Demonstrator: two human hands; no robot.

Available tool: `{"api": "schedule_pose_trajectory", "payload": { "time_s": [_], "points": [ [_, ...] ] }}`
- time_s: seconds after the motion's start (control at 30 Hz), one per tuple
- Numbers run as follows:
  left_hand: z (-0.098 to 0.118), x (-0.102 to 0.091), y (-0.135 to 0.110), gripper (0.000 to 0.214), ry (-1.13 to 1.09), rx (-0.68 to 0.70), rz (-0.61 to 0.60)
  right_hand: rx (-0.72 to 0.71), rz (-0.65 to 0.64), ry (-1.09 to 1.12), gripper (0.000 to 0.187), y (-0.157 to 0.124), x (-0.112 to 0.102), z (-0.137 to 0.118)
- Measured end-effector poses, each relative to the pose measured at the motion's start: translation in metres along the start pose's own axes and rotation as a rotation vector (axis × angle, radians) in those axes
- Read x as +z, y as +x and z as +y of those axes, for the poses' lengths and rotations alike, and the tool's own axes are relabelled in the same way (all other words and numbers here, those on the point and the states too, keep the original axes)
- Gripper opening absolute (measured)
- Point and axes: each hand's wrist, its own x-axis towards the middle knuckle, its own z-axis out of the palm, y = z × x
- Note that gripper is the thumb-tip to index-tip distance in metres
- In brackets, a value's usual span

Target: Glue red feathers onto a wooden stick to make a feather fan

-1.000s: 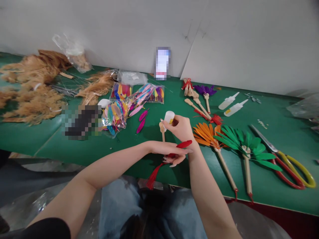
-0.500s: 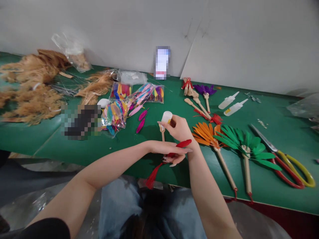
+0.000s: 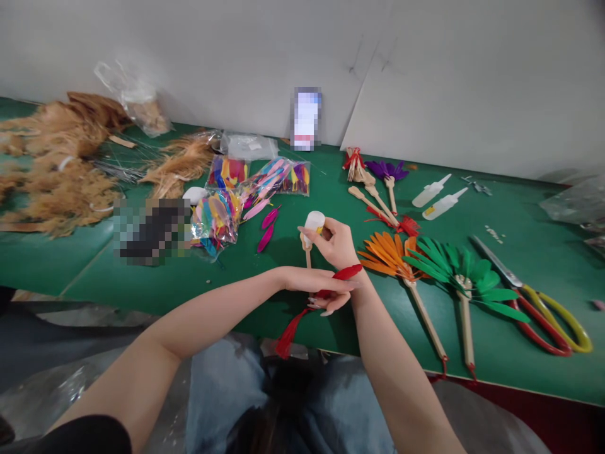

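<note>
In the head view my right hand (image 3: 338, 243) is closed round a small white glue bottle (image 3: 314, 221) with a yellow label. The bottle is tipped downward over the top of a wooden fan handle (image 3: 309, 257); my fingers hide its tip. My left hand (image 3: 326, 289) is wrapped round the lower handle and also has red feathers (image 3: 348, 272) between its fingers. A red tassel (image 3: 288, 336) hangs from the handle's lower end, below my left hand. Two magenta feathers (image 3: 267, 238) lie on the table to the left of the bottle.
On the green table (image 3: 246, 296), an orange feather fan (image 3: 385, 255), a green feather fan (image 3: 466, 271) and scissors (image 3: 534, 302) lie right. Two plastic bottles (image 3: 444, 203) and more wooden handles (image 3: 378, 205) lie behind. Bagged feathers (image 3: 217, 217) and dried grass (image 3: 80, 170) lie left.
Both hands keep their hold, with the glue bottle still over the handle's top. The whole view has shifted very slightly; nothing else has visibly moved.
</note>
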Motion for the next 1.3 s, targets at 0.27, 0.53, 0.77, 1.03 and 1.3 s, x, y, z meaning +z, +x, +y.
{"api": "schedule_pose_trajectory", "payload": {
  "time_s": [0.27, 0.53, 0.77, 1.03, 1.3],
  "points": [
    [0.0002, 0.0015, -0.0003, 0.057, 0.004, 0.016, 0.022, 0.025, 0.105, 0.074, 0.037, 0.0009, 0.0004, -0.0016],
    [-0.0004, 0.0013, -0.0001, 0.057, 0.011, 0.009, 0.026, 0.026, 0.134, 0.136, 0.038, 0.0013, 0.0049, -0.0053],
    [-0.0002, 0.0012, -0.0003, 0.057, 0.021, 0.025, 0.019, 0.051, 0.123, 0.109, 0.039, 0.0028, 0.0045, -0.0045],
    [0.0016, 0.0014, -0.0011, 0.056, 0.026, 0.033, 0.009, 0.021, 0.093, -0.002, 0.040, 0.0034, -0.0014, -0.0013],
    [-0.0003, 0.0008, -0.0008, 0.056, 0.024, 0.032, 0.010, -0.073, 0.220, -0.145, 0.047, 0.0034, -0.0043, 0.0015]
  ]
}}
